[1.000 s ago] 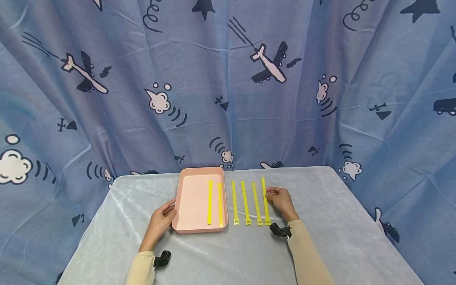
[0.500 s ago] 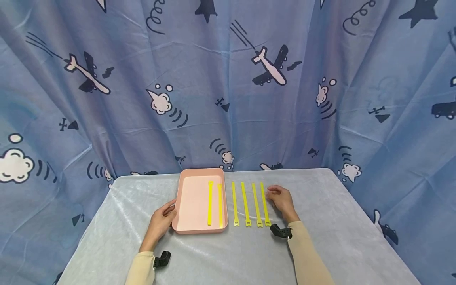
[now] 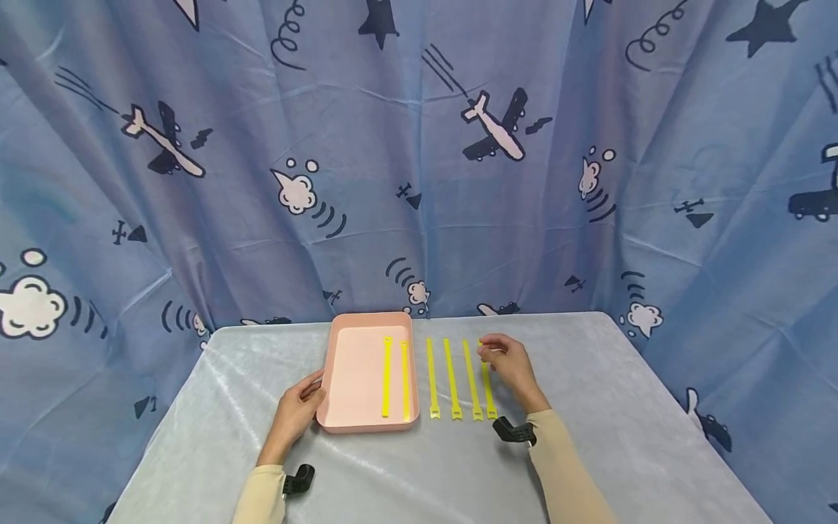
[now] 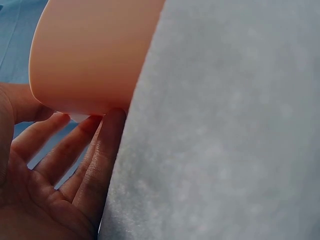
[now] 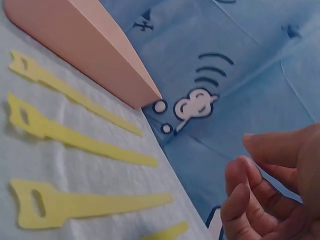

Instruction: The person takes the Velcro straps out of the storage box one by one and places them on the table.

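Note:
In the head view my left hand [image 3: 294,415] touches the left side of a pink tray [image 3: 335,415], its fingertips against the outer wall. The left wrist view shows these fingers fairly straight along the tray wall [image 4: 95,65]. Two yellow hook-and-loop cable straps lie lengthwise in the tray, the left one [image 3: 387,378] apart from the right wall. To the tray's right, several matching straps lie side by side on the table. My right hand [image 3: 513,364] hovers over the far end of the rightmost strap [image 3: 487,397], partly hiding it. Its fingers [image 5: 235,200] are loosely curled and hold nothing.
A grey-white cloth [image 3: 366,480] covers the table. Blue curtain [image 3: 366,145] printed with planes and clouds hangs behind and beside it. Each wrist carries a black camera band, one of them the right band [image 3: 515,429]. The straps' slotted heads [image 5: 37,202] point towards me.
The rightmost strap's far end was up beside my right fingers and has dropped into line with the others. My right hand then moved left over it. The left hand stayed at the tray.

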The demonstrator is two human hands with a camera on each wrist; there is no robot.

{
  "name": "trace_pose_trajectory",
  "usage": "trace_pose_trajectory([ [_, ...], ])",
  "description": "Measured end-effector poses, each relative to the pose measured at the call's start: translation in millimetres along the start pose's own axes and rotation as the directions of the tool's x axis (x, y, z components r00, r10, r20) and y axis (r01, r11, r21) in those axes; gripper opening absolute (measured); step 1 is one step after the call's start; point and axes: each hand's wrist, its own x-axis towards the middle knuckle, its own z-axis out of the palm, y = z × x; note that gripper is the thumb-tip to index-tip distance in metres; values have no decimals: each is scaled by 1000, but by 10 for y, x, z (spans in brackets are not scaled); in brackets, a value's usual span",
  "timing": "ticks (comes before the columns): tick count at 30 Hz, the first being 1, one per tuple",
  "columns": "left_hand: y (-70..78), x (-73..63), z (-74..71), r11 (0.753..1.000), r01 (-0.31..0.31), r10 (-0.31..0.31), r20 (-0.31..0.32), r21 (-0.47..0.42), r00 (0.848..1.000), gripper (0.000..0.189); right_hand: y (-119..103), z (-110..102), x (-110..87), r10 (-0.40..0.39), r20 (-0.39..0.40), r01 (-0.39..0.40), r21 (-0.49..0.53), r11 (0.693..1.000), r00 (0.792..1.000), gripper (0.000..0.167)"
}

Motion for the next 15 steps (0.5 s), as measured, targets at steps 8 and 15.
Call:
trace_pose_trajectory([
  [8, 7, -2, -19, 1000, 4, -4, -3, -1, 1000, 44, -107, 111, -85, -99, 77, 107, -106, 989, 992, 24],
  [15, 7, -6, -12, 1000, 0, 0, 1, 8, 1000, 45, -207, 218, -151, -201, 147, 227, -186, 956, 969, 23],
])
